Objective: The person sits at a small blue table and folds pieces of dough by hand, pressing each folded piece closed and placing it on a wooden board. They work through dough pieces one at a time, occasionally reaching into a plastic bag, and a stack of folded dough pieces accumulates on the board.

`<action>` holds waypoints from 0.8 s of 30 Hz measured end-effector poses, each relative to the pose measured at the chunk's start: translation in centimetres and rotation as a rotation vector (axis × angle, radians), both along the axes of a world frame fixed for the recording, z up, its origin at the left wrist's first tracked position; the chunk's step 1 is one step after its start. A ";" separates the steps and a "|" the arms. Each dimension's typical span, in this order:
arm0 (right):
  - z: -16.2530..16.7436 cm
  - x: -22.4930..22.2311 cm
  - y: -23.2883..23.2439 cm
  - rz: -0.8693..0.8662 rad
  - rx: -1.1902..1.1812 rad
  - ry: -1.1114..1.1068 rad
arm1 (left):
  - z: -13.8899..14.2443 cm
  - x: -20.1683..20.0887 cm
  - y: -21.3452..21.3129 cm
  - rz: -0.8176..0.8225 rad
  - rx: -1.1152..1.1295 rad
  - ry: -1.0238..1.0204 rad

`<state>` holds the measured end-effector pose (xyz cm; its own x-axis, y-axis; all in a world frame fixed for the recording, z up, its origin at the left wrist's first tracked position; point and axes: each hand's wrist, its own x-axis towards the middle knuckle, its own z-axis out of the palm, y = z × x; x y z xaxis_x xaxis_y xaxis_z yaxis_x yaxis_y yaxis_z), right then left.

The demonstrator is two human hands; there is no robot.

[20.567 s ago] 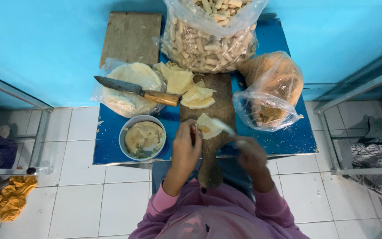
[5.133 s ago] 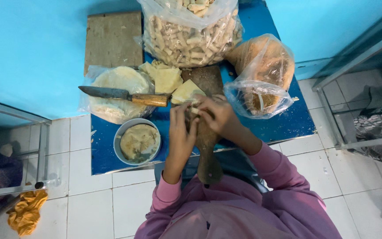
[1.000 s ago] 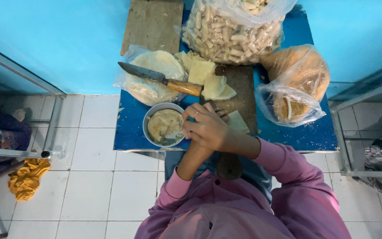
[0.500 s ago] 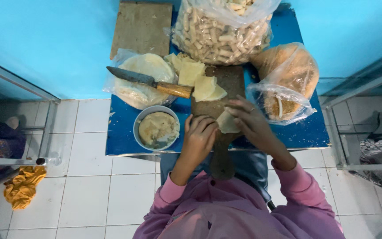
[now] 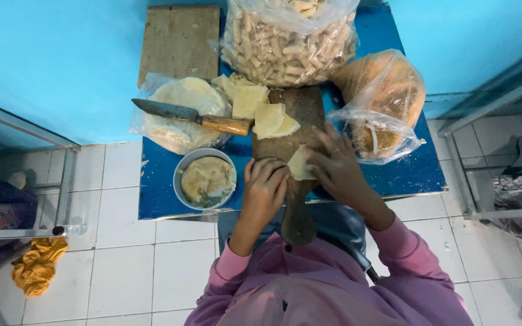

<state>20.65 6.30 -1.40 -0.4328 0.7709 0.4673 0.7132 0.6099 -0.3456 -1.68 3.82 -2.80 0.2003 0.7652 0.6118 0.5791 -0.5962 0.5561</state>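
1. Since half a second ago your hands have shifted only a little: both stay at the near end of the board (image 5: 294, 121), and the right one now lies flatter over the wrapper (image 5: 300, 163).
2. Your left hand (image 5: 265, 187) is curled, fingers together, touching the wrapper's left edge. I cannot tell whether it pinches the sheet or only steadies it.
3. Your right hand (image 5: 336, 166) has its fingers spread and pressed on the wrapper's right side, likely to hold the thin sheet down while you fold it.
4. That wrapper sits on the board's near end, just above the handle, which juts past the table's (image 5: 406, 175) near edge toward your lap, so the work stays close to you.
5. More cut wrappers (image 5: 261, 108) lie at the board's far left, within easy reach of either hand.
6. A knife (image 5: 194, 116) rests across a bagged stack of round sheets (image 5: 179, 115) near the table's left edge, its blade pointing away from your hands.
7. A metal bowl (image 5: 205, 179) of filling stands at the near left corner, just beside your left hand.
8. A bag of finished rolls (image 5: 288, 42) stands at the far edge, and another bag (image 5: 382, 102) at the right edge.
9. A spare wooden board (image 5: 179, 42) lies at the far left corner.
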 end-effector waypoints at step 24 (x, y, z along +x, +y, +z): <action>-1.6 7.4 0.0 -0.648 0.135 0.267 | 0.0 0.0 0.1 0.002 0.025 0.038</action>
